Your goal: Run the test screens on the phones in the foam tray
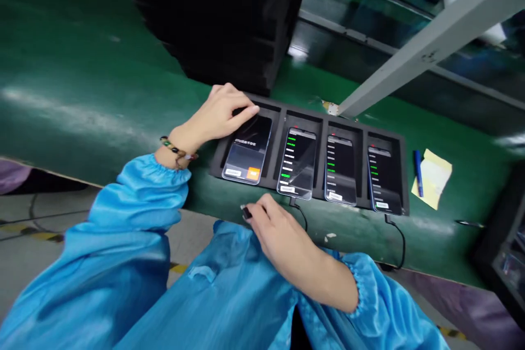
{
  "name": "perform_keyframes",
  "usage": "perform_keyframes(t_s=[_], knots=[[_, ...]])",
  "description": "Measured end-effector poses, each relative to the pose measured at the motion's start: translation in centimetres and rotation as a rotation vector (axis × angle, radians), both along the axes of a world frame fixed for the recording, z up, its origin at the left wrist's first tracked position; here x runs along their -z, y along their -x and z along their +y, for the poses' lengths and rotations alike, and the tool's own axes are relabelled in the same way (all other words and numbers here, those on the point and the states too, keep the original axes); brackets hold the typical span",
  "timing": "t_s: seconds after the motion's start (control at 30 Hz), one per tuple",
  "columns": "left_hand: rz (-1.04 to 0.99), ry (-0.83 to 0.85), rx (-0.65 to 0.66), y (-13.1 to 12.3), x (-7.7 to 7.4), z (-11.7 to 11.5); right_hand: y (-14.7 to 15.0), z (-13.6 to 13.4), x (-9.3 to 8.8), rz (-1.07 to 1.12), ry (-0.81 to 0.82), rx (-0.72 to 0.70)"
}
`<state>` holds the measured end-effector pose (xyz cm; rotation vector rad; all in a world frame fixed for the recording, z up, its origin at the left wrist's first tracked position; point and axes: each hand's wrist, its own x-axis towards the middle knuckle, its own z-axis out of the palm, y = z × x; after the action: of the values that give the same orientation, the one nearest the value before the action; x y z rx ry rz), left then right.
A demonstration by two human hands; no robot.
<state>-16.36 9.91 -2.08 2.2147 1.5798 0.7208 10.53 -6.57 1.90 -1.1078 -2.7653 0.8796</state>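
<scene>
My left hand is bent over the upper end of the leftmost phone, thumb and fingers closed at its top edge, part of which they hide. That phone lies in a black tray and shows white text and an orange button. Below its lower end, my right hand pinches a small cable plug, apart from the phone. Three more phones sit in the other slots: a second phone, a third phone and a fourth phone, with green and white lines on their screens.
A black cable runs from the fourth phone over the bench edge. Right of the tray lie a blue pen and yellow paper. Behind the tray stand a dark stack and a grey post on the green bench.
</scene>
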Motion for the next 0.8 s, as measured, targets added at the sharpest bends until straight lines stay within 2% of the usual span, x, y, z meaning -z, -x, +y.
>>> perform_keyframes(t_s=[0.07, 0.17, 0.37, 0.5, 0.8], knots=[[0.023, 0.001, 0.068, 0.2, 0.3, 0.4, 1.2, 0.3, 0.8, -0.084, -0.032, 0.034], [-0.002, -0.011, 0.113, 0.5, 0.9, 0.8, 2.2, 0.6, 1.4, -0.067, -0.039, 0.061], [-0.094, -0.021, 0.112, 0.5, 1.7, 0.8, 3.0, 1.3, 2.0, -0.099, -0.192, 0.007], [-0.125, -0.027, 0.105, 0.4, 1.8, 0.6, 3.2, 1.7, 2.2, -0.095, -0.262, 0.032], [-0.14, -0.047, 0.103, 0.4, 2.0, 0.5, 3.3, 1.9, 2.8, -0.095, -0.287, 0.045]])
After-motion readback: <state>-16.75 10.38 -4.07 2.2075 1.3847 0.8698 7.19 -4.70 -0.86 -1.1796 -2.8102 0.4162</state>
